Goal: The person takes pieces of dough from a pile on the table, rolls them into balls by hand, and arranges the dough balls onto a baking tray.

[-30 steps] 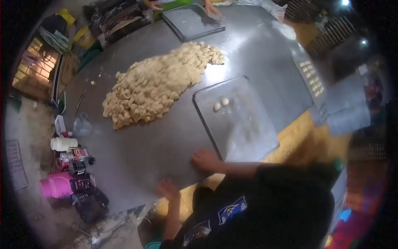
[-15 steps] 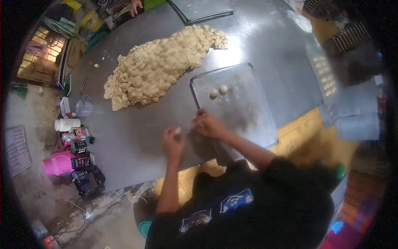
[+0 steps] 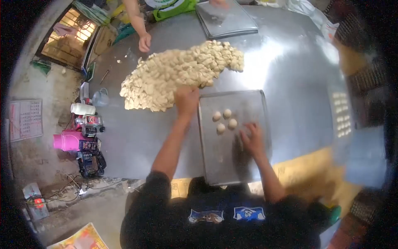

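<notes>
Around the tray (image 3: 219,168), a second tray (image 3: 226,23) lies at twelve o'clock, a pink container (image 3: 68,141) at nine. The left hand (image 3: 187,101) hides part of the dough pile (image 3: 161,79) at eleven; its grip I cannot tell. Four round, pale dough balls (image 3: 232,123) lie trayed beside the right hand (image 3: 253,139), fingers apart.

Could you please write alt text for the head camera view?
A person's left hand is at the near edge of a heap of pale dough pieces on a grey metal table; the right hand is over a rectangular grey metal tray, beside four pale round dough balls.
</notes>
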